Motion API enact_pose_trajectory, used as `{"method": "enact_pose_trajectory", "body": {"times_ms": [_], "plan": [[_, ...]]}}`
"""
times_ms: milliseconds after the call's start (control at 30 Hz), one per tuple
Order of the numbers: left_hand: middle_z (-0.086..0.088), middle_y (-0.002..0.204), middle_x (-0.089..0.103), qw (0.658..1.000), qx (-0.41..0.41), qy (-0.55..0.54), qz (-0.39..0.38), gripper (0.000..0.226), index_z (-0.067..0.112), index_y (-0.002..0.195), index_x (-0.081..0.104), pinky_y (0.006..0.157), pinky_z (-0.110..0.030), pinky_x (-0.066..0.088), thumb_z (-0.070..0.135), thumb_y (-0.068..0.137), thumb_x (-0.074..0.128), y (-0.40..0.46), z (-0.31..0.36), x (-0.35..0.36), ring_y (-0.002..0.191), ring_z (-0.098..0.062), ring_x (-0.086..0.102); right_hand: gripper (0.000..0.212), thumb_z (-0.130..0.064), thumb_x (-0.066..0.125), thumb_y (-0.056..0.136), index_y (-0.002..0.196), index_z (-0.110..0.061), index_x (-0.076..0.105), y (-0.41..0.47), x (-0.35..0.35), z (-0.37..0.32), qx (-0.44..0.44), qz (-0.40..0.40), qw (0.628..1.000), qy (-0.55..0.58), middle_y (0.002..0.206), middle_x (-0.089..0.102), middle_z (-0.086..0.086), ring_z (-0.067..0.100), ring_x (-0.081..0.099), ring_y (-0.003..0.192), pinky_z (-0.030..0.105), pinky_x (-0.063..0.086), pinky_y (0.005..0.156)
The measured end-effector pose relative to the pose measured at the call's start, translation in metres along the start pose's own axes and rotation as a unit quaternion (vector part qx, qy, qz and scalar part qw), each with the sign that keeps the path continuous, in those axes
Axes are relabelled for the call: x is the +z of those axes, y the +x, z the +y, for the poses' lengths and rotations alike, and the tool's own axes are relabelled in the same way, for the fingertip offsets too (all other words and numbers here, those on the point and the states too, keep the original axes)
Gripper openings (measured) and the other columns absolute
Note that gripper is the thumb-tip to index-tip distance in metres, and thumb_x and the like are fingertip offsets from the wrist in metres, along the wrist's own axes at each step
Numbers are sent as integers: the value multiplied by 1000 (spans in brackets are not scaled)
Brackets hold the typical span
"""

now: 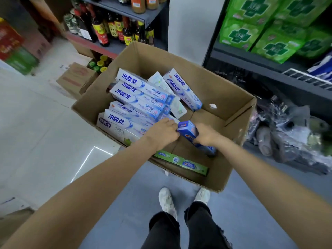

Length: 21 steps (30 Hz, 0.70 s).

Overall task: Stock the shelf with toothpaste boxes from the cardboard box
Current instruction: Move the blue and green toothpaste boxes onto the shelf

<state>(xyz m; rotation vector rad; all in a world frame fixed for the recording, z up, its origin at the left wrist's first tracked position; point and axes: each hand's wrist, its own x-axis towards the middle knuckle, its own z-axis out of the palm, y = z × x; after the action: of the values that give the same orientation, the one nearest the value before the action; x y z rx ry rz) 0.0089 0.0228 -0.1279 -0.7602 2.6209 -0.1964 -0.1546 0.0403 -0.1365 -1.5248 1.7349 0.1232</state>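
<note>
Cardboard box (233,97) open on the floor, flaps up, right in front of a pair of white shoes (168,200). Inside, stacked along the left half: a bunch of white-and-blue toothpaste boxes (136,97), lying slanted and overlapping, one more (182,88) leaning apart toward the far wall. Green toothpaste box (181,161) flat against the near wall, down low. Bare cardboard bottom on the right half.

Right hand (206,134) wrapped around a dark blue toothpaste box (187,129), fingers curled round its middle, box tilted with one end poking up between the two hands and the other end down near the box floor. Left hand (162,130) reaching into the stack, fingers bent over the edge of the nearest white-and-blue carton, touching it; can't tell if actually gripping or just resting on it.

Around it: dark shelf (269,69) on the right with green packs (269,31) on top, crumpled plastic bags (291,133) on the floor beneath. Sauce bottles (115,29) on another shelf at the back, a smaller closed carton (75,80) on the pale tiles to the left.
</note>
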Motion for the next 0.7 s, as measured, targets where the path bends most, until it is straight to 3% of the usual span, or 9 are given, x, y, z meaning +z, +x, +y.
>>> {"method": "enact_pose_trajectory", "body": {"times_ms": [100, 267, 433, 533, 700], "plan": [[-9, 111, 65, 994, 59, 8, -95, 27, 8, 108, 64, 101, -36, 33, -1, 84, 54, 14, 20, 14, 111, -29, 56, 36, -2, 69, 76, 110, -3, 58, -7, -8, 13, 37, 10, 999, 26, 111, 63, 15, 27, 59, 100, 25, 41, 75], [-10, 125, 58, 977, 68, -46, -198, 32, 7, 121, 56, 93, -40, 45, 2, 91, 51, 36, 44, 34, 114, -30, 57, 25, 2, 67, 73, 91, -12, 55, -13, -15, 26, 34, 39, 997, 56, 93, 59, 9, 21, 56, 91, 26, 39, 73], [-13, 134, 50, 957, 47, -115, -264, 40, 6, 130, 49, 89, -39, 46, 6, 91, 55, 50, 52, 41, 120, -31, 52, 42, -1, 73, 72, 111, -2, 59, -16, -17, 32, 59, 56, 992, 93, 116, 64, 15, 29, 60, 108, 35, 48, 88], [-16, 128, 52, 943, 5, -202, -265, 42, 3, 127, 50, 88, -37, 46, 17, 89, 62, 50, 44, 39, 114, -31, 55, 48, -3, 74, 73, 117, -4, 55, -16, -22, 34, 54, 68, 991, 104, 123, 62, 14, 28, 57, 113, 38, 47, 94], [-15, 119, 57, 910, -103, -319, -245, 44, 4, 117, 51, 76, -34, 48, 30, 84, 67, 41, 29, 35, 104, -28, 61, 58, -3, 68, 80, 131, -10, 42, -21, -32, 33, 18, 149, 978, 143, 127, 58, 10, 26, 53, 119, 28, 42, 88]]}}
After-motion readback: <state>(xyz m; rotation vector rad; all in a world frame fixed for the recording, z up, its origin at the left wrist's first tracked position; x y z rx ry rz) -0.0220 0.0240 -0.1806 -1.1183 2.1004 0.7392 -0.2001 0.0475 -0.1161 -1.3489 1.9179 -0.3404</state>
